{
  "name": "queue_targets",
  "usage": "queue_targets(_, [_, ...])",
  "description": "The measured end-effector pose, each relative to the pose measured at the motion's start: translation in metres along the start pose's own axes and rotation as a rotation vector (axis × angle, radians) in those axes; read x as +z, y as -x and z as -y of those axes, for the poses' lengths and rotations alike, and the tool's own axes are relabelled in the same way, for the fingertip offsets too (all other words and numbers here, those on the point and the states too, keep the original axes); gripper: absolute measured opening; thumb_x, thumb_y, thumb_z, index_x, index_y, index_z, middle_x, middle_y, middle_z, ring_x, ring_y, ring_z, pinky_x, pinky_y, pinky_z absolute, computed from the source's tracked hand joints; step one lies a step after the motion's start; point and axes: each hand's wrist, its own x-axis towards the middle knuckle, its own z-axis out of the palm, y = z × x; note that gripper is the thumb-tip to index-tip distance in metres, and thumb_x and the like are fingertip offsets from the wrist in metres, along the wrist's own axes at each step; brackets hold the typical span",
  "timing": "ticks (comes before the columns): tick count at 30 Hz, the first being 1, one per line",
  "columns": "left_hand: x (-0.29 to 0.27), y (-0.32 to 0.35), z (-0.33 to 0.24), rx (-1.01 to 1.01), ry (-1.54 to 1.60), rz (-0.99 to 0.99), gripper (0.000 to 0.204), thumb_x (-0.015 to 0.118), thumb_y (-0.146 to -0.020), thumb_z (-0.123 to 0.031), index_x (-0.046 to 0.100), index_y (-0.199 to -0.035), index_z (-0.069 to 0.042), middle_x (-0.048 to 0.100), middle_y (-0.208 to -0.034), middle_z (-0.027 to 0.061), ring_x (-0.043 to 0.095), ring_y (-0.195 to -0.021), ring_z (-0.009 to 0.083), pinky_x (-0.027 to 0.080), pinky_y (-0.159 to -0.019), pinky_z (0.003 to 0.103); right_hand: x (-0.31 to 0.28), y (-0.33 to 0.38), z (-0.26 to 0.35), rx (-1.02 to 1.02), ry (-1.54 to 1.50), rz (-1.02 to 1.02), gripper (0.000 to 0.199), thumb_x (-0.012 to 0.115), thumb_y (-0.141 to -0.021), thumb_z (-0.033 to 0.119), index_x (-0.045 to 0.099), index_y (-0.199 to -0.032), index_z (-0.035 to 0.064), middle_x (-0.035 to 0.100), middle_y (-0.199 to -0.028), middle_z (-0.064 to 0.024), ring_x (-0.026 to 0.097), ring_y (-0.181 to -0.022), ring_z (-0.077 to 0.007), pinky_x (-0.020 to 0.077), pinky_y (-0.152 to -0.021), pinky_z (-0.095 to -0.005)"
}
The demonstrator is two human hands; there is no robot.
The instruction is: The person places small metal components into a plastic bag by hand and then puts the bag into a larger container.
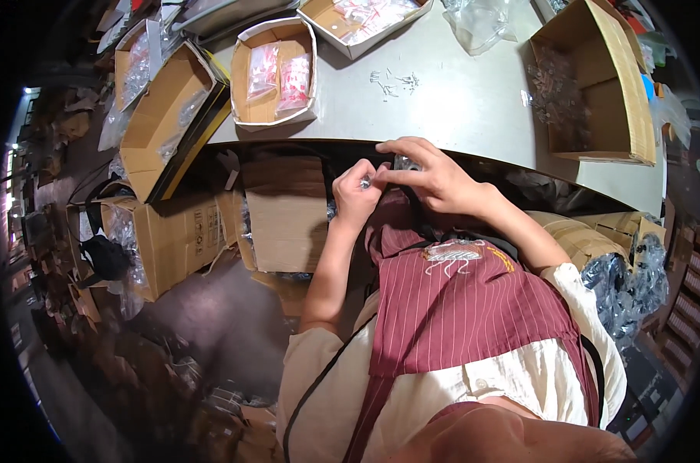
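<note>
Clear plastic bag point(403, 163) sits pinched in the right hand point(435, 179) at the near edge of the grey surface point(458, 100), while the left hand point(355, 193) closes its grip on a small metal piece point(364, 183), brought close to the bag's mouth.

You're wearing a maroon pinstriped apron point(458, 309) over cream; grey surface point(458, 108), brown cardboard boxes point(597, 85), red-and-clear bags point(280, 77).

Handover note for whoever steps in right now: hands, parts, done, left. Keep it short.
Left hand: pinching a small shiny part at the table edge.
Right hand: fingers on the same part, a small clear bag under them.
Loose small metal parts lie on the table.
Done: red-printed filled bags sit in the small cardboard box.
Left: loose parts still unbagged; count unclear.
</note>
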Motion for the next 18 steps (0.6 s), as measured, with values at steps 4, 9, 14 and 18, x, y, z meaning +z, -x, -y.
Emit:
queue_targets(4, [-0.004,-0.016,-0.031,0.141,0.003,0.105,0.029,0.080,-0.081,-0.006,0.053,-0.070,-0.003,0.054,-0.062,0.0126,0.053,-0.053,0.0275,0.043,-0.050,0.036,-0.016,-0.009,0.015,-0.066,0.103,-0.050,0.057,0.066,-0.064,-0.008,0.071,-0.117,0.0125,0.047,-0.149,-0.0155,0.044,-0.137,-0.0387,0.0444,-0.109,-0.0496])
queue_targets(9, [-0.003,-0.027,-0.051,0.137,0.010,0.201,0.025,0.081,-0.077,-0.006,0.056,-0.073,-0.003,0.057,-0.064,0.0125,0.058,-0.055,0.0281,0.046,-0.053,0.036,-0.034,-0.004,0.022,-0.094,0.227,-0.071,0.051,0.068,-0.065,-0.005,0.072,-0.112,0.0114,0.046,-0.150,-0.0143,0.041,-0.141,-0.0389,0.0422,-0.111,-0.0517])
queue_targets(14, [-0.002,-0.033,-0.064,0.045,0.040,0.257,0.031,0.087,-0.075,-0.013,0.057,-0.076,-0.004,0.059,-0.065,0.0086,0.057,-0.055,0.0178,0.048,-0.054,0.033,-0.050,0.001,0.026,-0.021,0.137,-0.240,0.046,0.067,-0.066,-0.004,0.074,-0.109,0.0097,0.052,-0.146,-0.0130,0.040,-0.141,-0.0406,0.0408,-0.111,-0.0520])
queue_targets(18, [-0.008,-0.041,-0.080,-0.011,0.169,0.464,0.051,0.095,-0.068,-0.036,0.059,-0.081,-0.002,0.063,-0.070,0.0033,0.059,-0.062,0.0094,0.050,-0.058,0.027,-0.064,0.004,0.027,-0.088,0.076,-0.209,0.039,0.068,-0.070,0.003,0.075,-0.108,0.0091,0.052,-0.146,-0.0150,0.040,-0.141,-0.0413,0.0408,-0.112,-0.0504])
